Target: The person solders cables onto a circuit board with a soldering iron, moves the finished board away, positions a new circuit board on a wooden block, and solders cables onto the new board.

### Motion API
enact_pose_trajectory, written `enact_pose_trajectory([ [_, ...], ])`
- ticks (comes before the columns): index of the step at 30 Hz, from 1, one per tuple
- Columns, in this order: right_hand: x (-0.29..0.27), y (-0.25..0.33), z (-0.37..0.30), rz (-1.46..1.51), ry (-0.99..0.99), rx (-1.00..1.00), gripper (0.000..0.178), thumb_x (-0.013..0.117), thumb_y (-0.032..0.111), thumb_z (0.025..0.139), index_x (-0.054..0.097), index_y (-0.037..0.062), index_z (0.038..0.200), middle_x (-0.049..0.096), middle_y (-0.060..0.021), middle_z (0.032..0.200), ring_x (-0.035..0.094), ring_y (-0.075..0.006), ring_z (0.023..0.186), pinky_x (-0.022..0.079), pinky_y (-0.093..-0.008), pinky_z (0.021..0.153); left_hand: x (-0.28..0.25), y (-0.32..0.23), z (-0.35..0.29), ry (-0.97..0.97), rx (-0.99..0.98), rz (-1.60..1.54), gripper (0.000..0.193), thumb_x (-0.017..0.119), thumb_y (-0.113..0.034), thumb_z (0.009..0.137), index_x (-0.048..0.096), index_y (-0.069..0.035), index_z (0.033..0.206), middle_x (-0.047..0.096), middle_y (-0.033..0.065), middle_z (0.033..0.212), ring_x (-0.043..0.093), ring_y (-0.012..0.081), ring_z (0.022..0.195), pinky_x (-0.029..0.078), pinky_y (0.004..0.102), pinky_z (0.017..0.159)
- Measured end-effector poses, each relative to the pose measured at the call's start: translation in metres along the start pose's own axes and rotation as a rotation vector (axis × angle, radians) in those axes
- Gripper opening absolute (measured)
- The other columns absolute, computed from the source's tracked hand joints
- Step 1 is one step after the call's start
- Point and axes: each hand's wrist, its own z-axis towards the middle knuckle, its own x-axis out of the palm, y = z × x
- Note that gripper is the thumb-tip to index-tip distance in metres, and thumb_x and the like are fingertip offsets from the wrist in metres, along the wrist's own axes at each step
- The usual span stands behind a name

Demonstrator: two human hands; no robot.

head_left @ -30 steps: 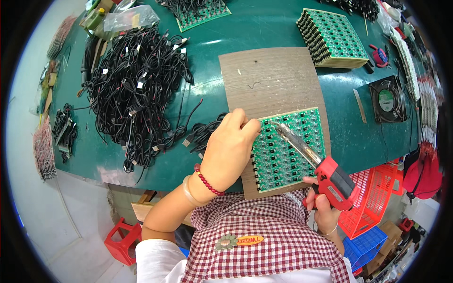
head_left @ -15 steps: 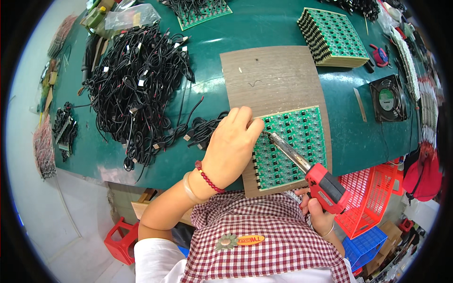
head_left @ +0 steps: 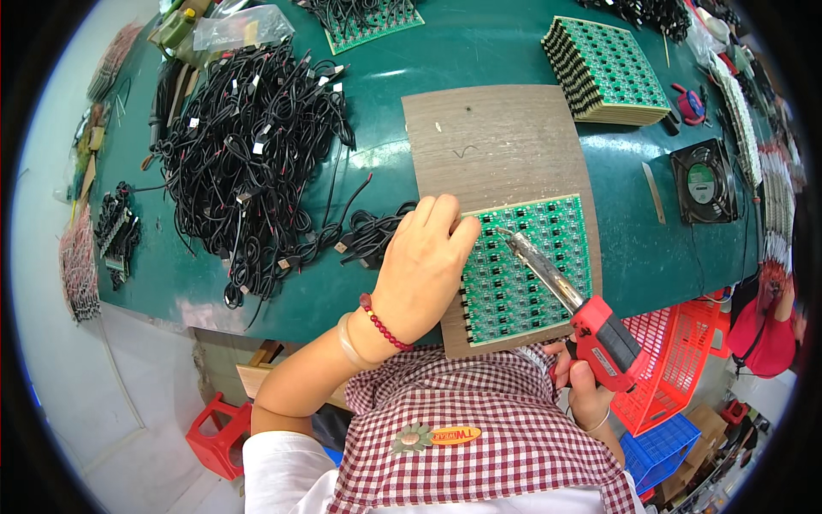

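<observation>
My left hand (head_left: 425, 261) is closed in a pinch at the upper left corner of a green circuit board panel (head_left: 533, 295). A coiled black USB cable (head_left: 370, 238) runs in behind this hand, and the fingertips themselves are hidden. My right hand (head_left: 584, 387) grips a red and black soldering iron (head_left: 606, 343) from below. Its metal tip points up and left, over the panel's upper rows, a short way from my left fingers. The panel lies on a brown board (head_left: 497, 154) at the table's near edge.
A large heap of black cables (head_left: 257, 154) covers the left of the green table (head_left: 377, 111). Stacked circuit panels (head_left: 612, 73) stand at the far right, with a black fan (head_left: 704, 182) nearer. Red crates (head_left: 676, 360) sit below the right edge; a red stool (head_left: 218, 435) is lower left.
The soldering iron's tip has lifted away from my left fingertips, with the iron shifting a little right. My left hand stays almost in place.
</observation>
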Motion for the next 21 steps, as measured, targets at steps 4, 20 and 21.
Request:
enact_pose_trajectory([
  [4,0.002,-0.004,0.002,-0.026,0.005,-0.048,0.038,0.055,0.027,0.093,0.05,-0.0042,0.114,0.051,-0.0042,0.061,0.049,-0.0126,0.052,0.052,-0.0426,0.083,0.001,-0.001,-0.001,-0.018,-0.005,0.001,0.017,0.059,0.004,0.07,0.056,-0.003,0.086,0.047,0.0097,0.083,0.051,0.0268,0.079,0.045,0.0357,0.069],
  [20,0.002,0.008,0.012,0.071,-0.079,-0.114,0.042,0.056,0.03,0.093,0.05,-0.0048,0.115,0.057,-0.0101,0.077,0.05,-0.0097,0.053,0.048,-0.0316,0.069,-0.028,0.056,-0.013,-0.326,-0.323,-0.129,0.016,0.063,0.003,0.082,0.063,0.0,0.098,0.058,0.0106,0.087,0.059,0.0208,0.075,0.048,0.0292,0.068],
  [21,0.004,0.01,0.014,0.025,-0.098,-0.132,0.04,0.054,0.033,0.094,0.049,-0.0027,0.111,0.049,-0.0032,0.058,0.047,-0.0113,0.048,0.051,-0.0426,0.087,-0.034,0.051,-0.011,-0.359,-0.294,-0.108,0.015,0.064,0.004,0.082,0.065,-0.001,0.095,0.057,0.0083,0.08,0.058,0.017,0.069,0.047,0.0264,0.061],
])
